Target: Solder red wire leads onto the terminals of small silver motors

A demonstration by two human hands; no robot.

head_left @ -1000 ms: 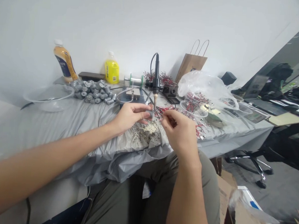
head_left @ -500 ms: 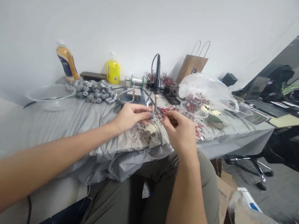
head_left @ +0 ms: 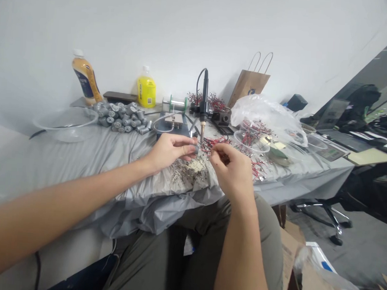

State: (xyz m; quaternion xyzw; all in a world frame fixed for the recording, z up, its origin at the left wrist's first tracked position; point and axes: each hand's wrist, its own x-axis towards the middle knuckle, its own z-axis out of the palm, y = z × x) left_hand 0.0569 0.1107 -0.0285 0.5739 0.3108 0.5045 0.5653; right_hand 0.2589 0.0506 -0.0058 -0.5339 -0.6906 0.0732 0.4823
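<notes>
Pinched between the thumb and fingers of my left hand (head_left: pixel 173 151) is a small grey cylindrical motor (head_left: pixel 196 149). It sits just beneath the tip of an upright soldering iron (head_left: pixel 204 99), held in a stand. Facing it from the right, my right hand (head_left: pixel 233 170) has thumb and forefinger closed together close to the iron tip; what they grip is too small to make out. Behind the hands lies a heap of red and black wired parts (head_left: pixel 215 143). Dark solder bits (head_left: pixel 189 173) are scattered on the sheet below the left hand.
Several grey motors (head_left: pixel 122 117) are piled at the left beside a clear plastic bowl (head_left: pixel 65 125). A solder spool (head_left: pixel 174 104), a yellow bottle (head_left: pixel 146 88) and an orange bottle (head_left: pixel 87 80) stand behind. Rightward are a plastic bag (head_left: pixel 270 117) and a paper bag (head_left: pixel 250 87).
Both hands hold nearly the same place by the iron tip. The view has shifted very slightly; nothing has visibly been picked up or let go.
</notes>
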